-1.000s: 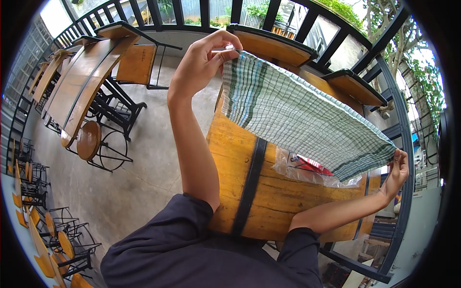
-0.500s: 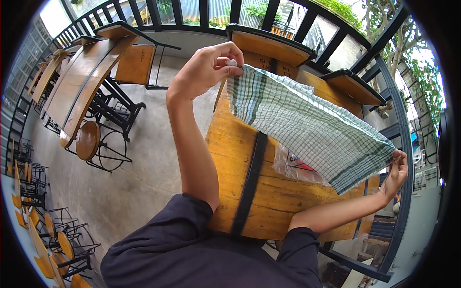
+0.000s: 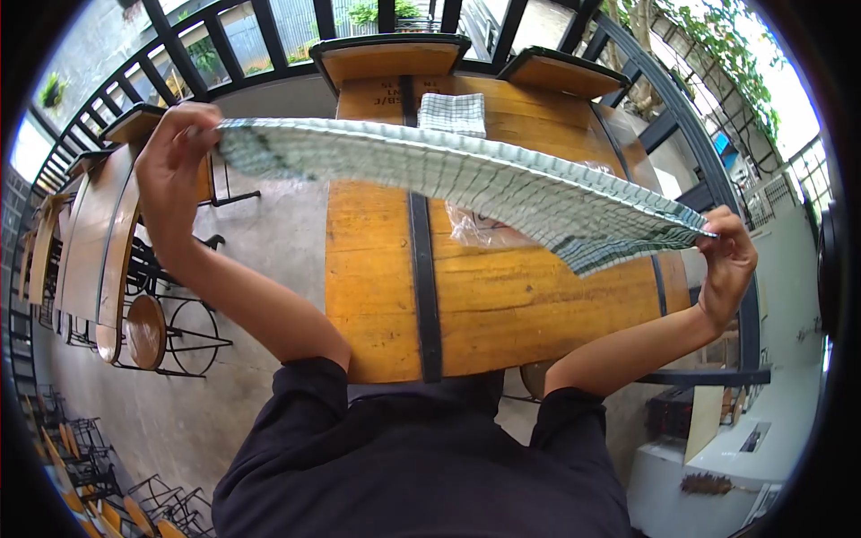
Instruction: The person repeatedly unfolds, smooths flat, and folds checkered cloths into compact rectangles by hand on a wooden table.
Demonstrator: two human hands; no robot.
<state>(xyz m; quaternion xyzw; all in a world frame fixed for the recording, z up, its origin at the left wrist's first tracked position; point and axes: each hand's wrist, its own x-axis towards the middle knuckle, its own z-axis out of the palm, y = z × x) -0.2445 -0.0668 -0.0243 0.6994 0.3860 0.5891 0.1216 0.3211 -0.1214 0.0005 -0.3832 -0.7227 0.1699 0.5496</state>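
Note:
A green and white checked cloth (image 3: 448, 170) hangs stretched in the air above the wooden table (image 3: 377, 296). My left hand (image 3: 179, 152) pinches its left corner, out past the table's left edge. At the other end, my right hand (image 3: 726, 260) grips the right corner between thumb and fingers. The cloth's top edge runs nearly straight, sloping down to the right. A second, folded checked cloth (image 3: 453, 114) lies on the table's far part. Beneath the held cloth, a clear plastic bag (image 3: 484, 229) is partly hidden.
Wooden chairs (image 3: 390, 61) stand at the table's far side, by a black railing (image 3: 269, 36). To the left are another table (image 3: 94, 260) and a round stool (image 3: 145, 332). A white counter (image 3: 668, 484) with a brush (image 3: 707, 484) is at the lower right.
My hands have moved farther apart, with the left going outward, and the cloth is pulled wider. The view has turned, and the folded cloth now shows more fully.

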